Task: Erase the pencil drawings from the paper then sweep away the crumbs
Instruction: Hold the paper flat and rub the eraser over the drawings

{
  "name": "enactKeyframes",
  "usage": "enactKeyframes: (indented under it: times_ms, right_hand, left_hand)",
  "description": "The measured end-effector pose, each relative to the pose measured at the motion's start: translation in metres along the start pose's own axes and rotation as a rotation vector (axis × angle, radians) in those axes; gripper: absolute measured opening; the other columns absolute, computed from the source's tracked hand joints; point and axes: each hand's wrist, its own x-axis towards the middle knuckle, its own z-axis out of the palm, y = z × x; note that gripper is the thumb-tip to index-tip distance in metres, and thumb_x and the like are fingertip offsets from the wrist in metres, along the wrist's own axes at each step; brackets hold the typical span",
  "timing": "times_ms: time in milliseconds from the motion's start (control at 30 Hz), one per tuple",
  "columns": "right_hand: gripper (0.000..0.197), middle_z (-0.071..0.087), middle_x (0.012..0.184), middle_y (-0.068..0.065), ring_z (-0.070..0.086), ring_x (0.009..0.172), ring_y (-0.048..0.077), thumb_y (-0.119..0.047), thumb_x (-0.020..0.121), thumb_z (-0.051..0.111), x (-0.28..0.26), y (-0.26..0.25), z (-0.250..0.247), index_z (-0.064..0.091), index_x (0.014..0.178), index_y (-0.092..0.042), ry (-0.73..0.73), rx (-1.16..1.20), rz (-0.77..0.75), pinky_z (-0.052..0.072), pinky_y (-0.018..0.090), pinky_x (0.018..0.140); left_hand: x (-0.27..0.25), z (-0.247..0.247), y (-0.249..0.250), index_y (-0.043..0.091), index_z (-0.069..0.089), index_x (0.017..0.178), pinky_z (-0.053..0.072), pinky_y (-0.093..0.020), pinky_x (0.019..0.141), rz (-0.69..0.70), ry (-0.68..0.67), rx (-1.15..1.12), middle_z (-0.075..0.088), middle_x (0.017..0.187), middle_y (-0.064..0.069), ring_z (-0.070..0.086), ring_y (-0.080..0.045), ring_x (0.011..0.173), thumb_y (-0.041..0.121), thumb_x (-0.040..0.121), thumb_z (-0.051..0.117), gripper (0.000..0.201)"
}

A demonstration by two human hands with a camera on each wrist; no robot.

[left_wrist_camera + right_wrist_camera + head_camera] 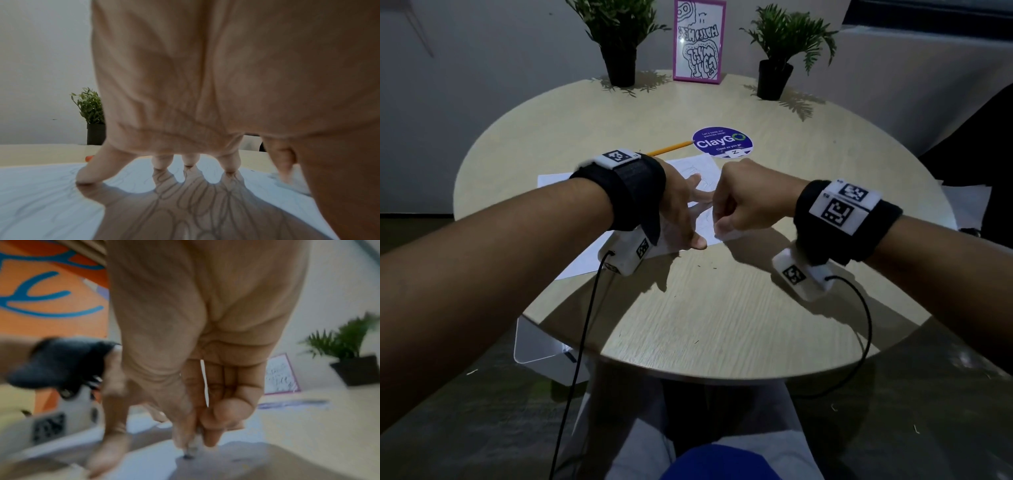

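A white paper [571,180] with faint pencil drawings lies on the round wooden table [722,308]. My left hand [681,219] presses it flat with fingers spread; in the left wrist view its fingertips [86,178] touch the sheet [41,194] over grey pencil lines. My right hand [736,202] is curled like a fist at the paper's near right corner. In the blurred right wrist view its thumb and fingers pinch a small eraser [190,451], whose dark tip touches the paper [154,456]. A few dark crumbs [698,267] lie on the table near the paper's front edge.
A yellow pencil [671,149] lies beyond the paper, beside a round purple sticker [722,142]. At the table's far edge stand two potted plants [619,44] [784,51] and a pink picture frame [698,41]. More sheets [969,205] lie off the table's right edge.
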Motion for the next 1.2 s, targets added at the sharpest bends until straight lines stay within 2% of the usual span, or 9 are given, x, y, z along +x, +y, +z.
enactKeyframes:
  times_ms: [267,433,567,667,800,933,1000,1067,1200]
  right_hand:
    - [0.006,0.072,0.072,-0.006,0.056,0.061,-0.001,-0.024,0.078,0.079,0.005,-0.003,-0.002,0.081,0.082,-0.020,-0.034,0.008,-0.048,0.039,0.014,0.056]
    - [0.008,0.070,0.071,-0.002,0.056,0.064,0.008,-0.019,0.081,0.077,0.009,0.001,-0.003,0.081,0.085,-0.014,0.024,-0.056,0.008,0.042,0.023,0.060]
    - [0.008,0.071,0.071,-0.002,0.053,0.057,0.003,-0.021,0.081,0.077,0.008,-0.004,-0.003,0.081,0.083,-0.015,-0.016,-0.036,-0.038,0.036,0.014,0.054]
    - [0.013,0.073,0.076,0.003,0.053,0.063,0.010,-0.020,0.083,0.077,0.013,0.002,-0.004,0.081,0.091,-0.011,0.051,-0.067,0.041,0.039,0.022,0.058]
    - [0.008,0.067,0.070,-0.003,0.051,0.061,0.007,-0.018,0.081,0.074,0.006,-0.014,-0.001,0.080,0.084,-0.014,-0.033,-0.078,-0.075,0.042,0.024,0.060]
    - [0.017,0.070,0.076,0.003,0.052,0.068,0.013,-0.025,0.082,0.079,0.014,-0.006,-0.007,0.081,0.093,-0.011,-0.004,-0.099,0.020,0.044,0.026,0.064]
    - [0.015,0.065,0.075,0.003,0.059,0.076,0.021,-0.019,0.083,0.077,0.013,-0.011,-0.004,0.079,0.092,-0.008,-0.013,-0.113,-0.001,0.051,0.031,0.068]
    - [0.010,0.067,0.075,0.000,0.058,0.071,0.014,-0.018,0.083,0.075,0.008,-0.018,-0.004,0.079,0.089,-0.011,-0.051,-0.099,-0.072,0.048,0.026,0.065]
    - [0.016,0.070,0.072,0.000,0.050,0.060,0.009,-0.025,0.084,0.076,0.011,-0.002,-0.009,0.081,0.091,-0.012,-0.016,-0.092,-0.028,0.036,0.020,0.054]
  left_hand:
    - [-0.001,0.001,0.000,0.057,-0.002,0.150,0.018,-0.056,0.120,0.013,0.005,-0.002,-0.019,0.165,0.002,0.005,-0.033,0.153,0.083,0.077,0.050,0.093]
    - [-0.005,0.002,0.004,0.054,-0.004,0.152,0.024,-0.053,0.118,-0.005,0.057,0.058,-0.014,0.166,0.000,0.014,-0.036,0.151,0.081,0.080,0.048,0.092]
    - [-0.008,-0.003,0.003,0.056,-0.003,0.151,0.023,-0.053,0.118,-0.006,0.010,0.004,-0.011,0.166,0.001,0.011,-0.033,0.152,0.079,0.080,0.053,0.093]
    - [-0.005,0.000,0.004,0.057,-0.008,0.149,0.024,-0.053,0.118,-0.017,0.022,0.034,-0.018,0.165,0.002,0.010,-0.034,0.152,0.081,0.079,0.052,0.095]
    - [-0.010,-0.006,0.003,0.051,0.008,0.153,0.027,-0.048,0.117,-0.011,-0.010,-0.027,0.005,0.167,0.000,0.022,-0.030,0.149,0.073,0.080,0.060,0.092]
    - [-0.006,-0.004,0.003,0.057,-0.002,0.150,0.025,-0.051,0.118,-0.012,-0.012,-0.008,-0.011,0.166,0.005,0.014,-0.031,0.151,0.079,0.075,0.059,0.098]
    - [-0.007,-0.004,0.004,0.054,0.005,0.152,0.025,-0.050,0.118,-0.014,-0.011,-0.017,-0.001,0.167,0.002,0.019,-0.030,0.149,0.075,0.079,0.059,0.094]
    - [-0.009,-0.006,0.004,0.048,0.016,0.153,0.028,-0.047,0.117,-0.012,-0.008,-0.040,0.013,0.165,-0.001,0.027,-0.030,0.146,0.071,0.081,0.061,0.089]
    - [-0.006,-0.001,0.006,0.053,-0.003,0.152,0.023,-0.051,0.119,-0.022,0.019,0.009,-0.012,0.166,0.001,0.012,-0.032,0.152,0.078,0.080,0.054,0.095]
